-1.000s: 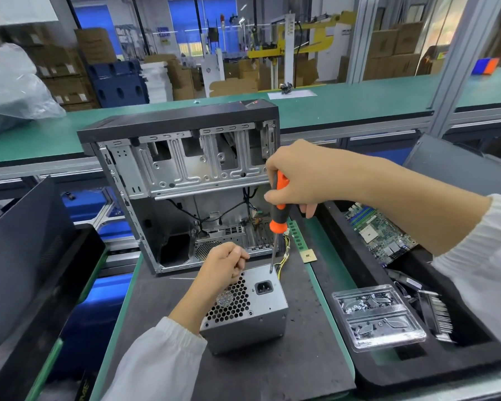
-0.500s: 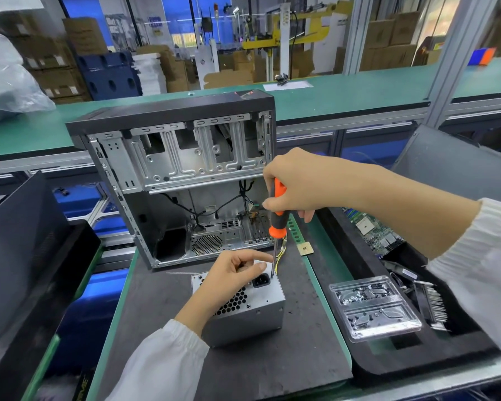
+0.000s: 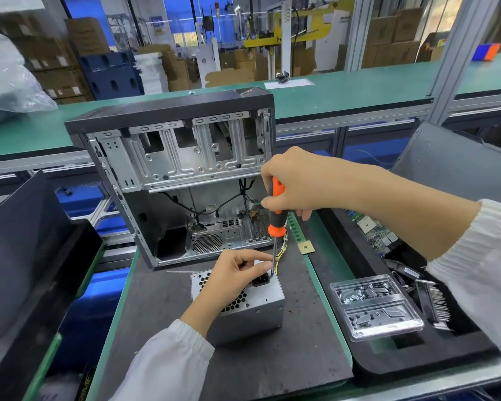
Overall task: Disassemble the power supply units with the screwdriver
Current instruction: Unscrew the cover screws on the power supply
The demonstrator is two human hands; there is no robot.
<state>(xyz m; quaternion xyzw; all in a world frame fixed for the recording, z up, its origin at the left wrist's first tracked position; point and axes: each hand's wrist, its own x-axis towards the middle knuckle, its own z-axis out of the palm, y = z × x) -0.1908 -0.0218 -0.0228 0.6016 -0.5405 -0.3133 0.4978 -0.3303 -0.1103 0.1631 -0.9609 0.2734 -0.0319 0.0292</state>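
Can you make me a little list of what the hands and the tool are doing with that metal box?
right hand: grips the handle of the screwdriver, held upright
screwdriver tip: down at the back right corner of the power supply unit
left hand: rests on the unit, fingertips pinching the shaft near the tip
behind: open computer case
right side: clear tray of screws

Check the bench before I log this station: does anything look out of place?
One thing: a small gold chip lies loose on the mat's right edge, beside the computer case, not in the clear parts tray. Otherwise nothing stands out.
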